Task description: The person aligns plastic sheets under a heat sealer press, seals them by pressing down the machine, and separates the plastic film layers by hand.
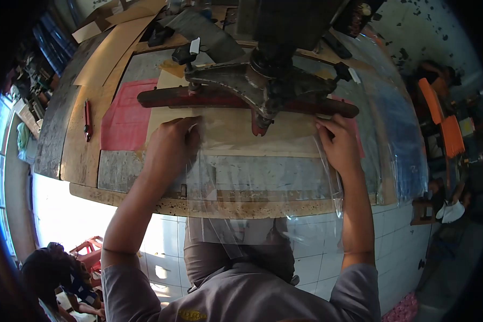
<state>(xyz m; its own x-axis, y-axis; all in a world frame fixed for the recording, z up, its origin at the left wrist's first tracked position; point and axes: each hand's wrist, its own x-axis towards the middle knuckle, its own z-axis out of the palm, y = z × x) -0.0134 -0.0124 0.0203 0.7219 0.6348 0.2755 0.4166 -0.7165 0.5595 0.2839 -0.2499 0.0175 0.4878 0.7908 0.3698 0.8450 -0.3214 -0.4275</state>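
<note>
A clear plastic sheet (263, 188) spans between my hands and hangs over the table's front edge toward my lap. My left hand (174, 140) is closed on its upper left corner, fingertips near the press bar. On the other side my right hand (338, 140) pinches the upper right edge between thumb and fingers. Just beyond both hands lies the long dark red bar (225, 102) of a metal press (268, 75). Beneath it are a tan sheet (231, 131) and a pink-red sheet (124, 115).
A red cutter (88, 121) lies on the wooden table (75, 139) at left. Cardboard (115, 48) is at the back left, and a stack of clear plastic (405, 139) at the right. Other people are at the lower left and far right, near orange chairs (451, 134).
</note>
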